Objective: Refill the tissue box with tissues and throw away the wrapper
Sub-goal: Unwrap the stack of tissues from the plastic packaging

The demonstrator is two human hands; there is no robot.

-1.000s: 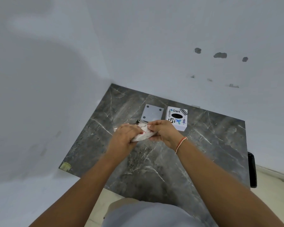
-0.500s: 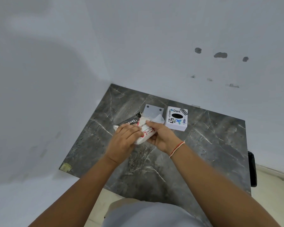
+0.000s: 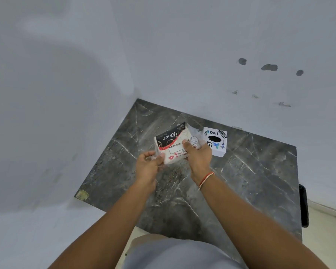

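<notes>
A pack of tissues [image 3: 173,141] in a black, red and white printed wrapper is held tilted above the dark marble table [image 3: 250,171]. My right hand [image 3: 199,154] grips the pack's right side, thumb on top. My left hand [image 3: 148,164] pinches the clear wrapper at the pack's lower left corner. The white tissue box [image 3: 215,141], with stickers and a dark oval slot on top, stands on the table just right of the pack. The grey lid plate seen earlier is hidden behind the pack.
White walls close off the table on the left and at the back. A black object [image 3: 303,205] hangs at the table's right edge. A small yellowish sticker [image 3: 82,195] marks the table's near left corner.
Both hands have lifted the pack and turned it up so its printed face shows. The left hand slid from the top of the pack to its lower left corner.
</notes>
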